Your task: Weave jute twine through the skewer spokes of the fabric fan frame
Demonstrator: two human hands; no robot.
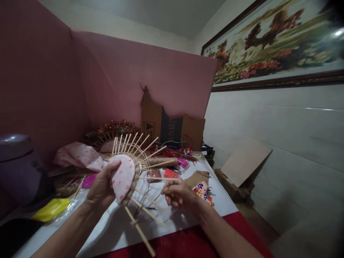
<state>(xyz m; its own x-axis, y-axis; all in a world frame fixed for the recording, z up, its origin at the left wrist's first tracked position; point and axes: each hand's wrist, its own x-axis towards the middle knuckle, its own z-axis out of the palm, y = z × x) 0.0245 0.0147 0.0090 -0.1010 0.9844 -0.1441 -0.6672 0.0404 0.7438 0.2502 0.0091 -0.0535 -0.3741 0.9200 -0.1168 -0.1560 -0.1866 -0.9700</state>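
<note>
My left hand grips a round woven piece with a pink dotted fabric centre, a brown wicker rim and many pale wooden sticks fanning out around it. I hold it tilted above the table. My right hand is closed in a pinch beside it, on one of the sticks or a thin strand at the piece's right side; I cannot make out which. Longer sticks hang down from the piece toward the table's near edge.
The white table has a red near edge. On it lie a yellow packet, pink dotted cloth, another woven piece, coloured pipe cleaners, small packets and patterned fabric. Pink partition and cardboard box stand behind. Dark pot at left.
</note>
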